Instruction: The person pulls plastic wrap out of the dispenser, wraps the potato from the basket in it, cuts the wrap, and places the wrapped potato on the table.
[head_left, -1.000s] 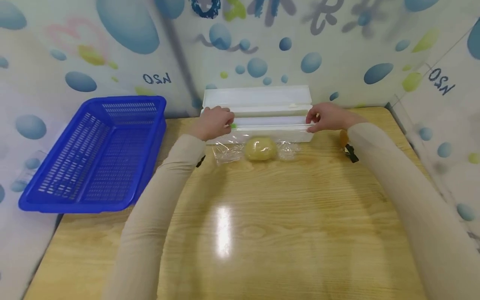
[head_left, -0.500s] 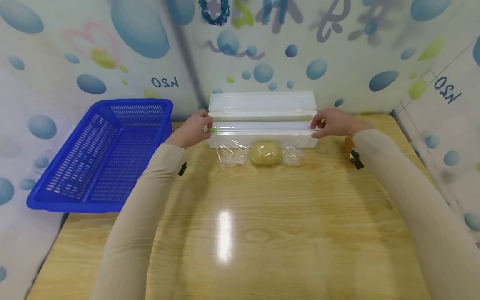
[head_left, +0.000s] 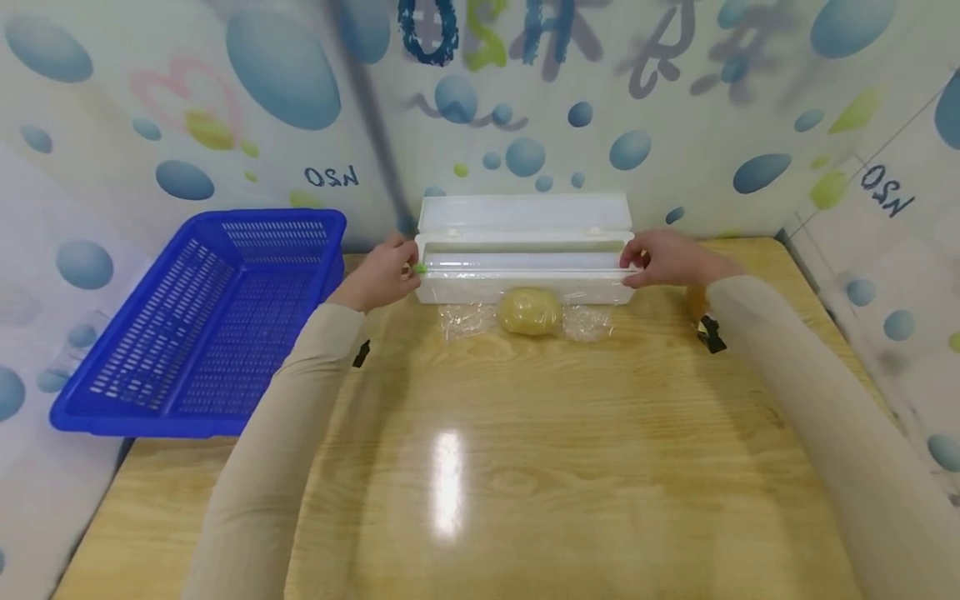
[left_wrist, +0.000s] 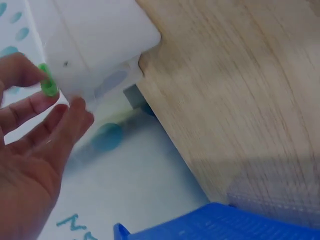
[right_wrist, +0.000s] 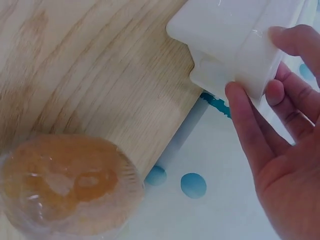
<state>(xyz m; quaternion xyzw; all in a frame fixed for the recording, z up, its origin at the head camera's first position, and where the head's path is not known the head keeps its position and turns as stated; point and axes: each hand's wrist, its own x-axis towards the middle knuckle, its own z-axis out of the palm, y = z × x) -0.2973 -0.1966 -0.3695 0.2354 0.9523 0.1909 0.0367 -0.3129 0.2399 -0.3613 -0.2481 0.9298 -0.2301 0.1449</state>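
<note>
In the head view a white cling film box (head_left: 480, 287) stands at the back of the table, its lid (head_left: 525, 213) raised and a film roll (head_left: 517, 261) inside. My left hand (head_left: 381, 275) is at the box's left end; in the left wrist view its fingertips pinch the green slider (left_wrist: 48, 82) on the edge. The right hand (head_left: 671, 257) holds the opposite end, thumb on the front and fingers against the end wall in the right wrist view. Directly before the box lies a yellow, potato-like lump (head_left: 529, 312) under clear film (head_left: 468, 322).
A blue perforated basket (head_left: 198, 417) stands at the left of the wooden table (head_left: 570, 467). Beside my right forearm is a round orange item wrapped in film (right_wrist: 65, 182). The patterned wall (head_left: 525, 108) rises right behind the box.
My left hand has moved left along the box's front edge with the green slider, up to the left end. The right hand stays at the right end. The view has shifted slightly.
</note>
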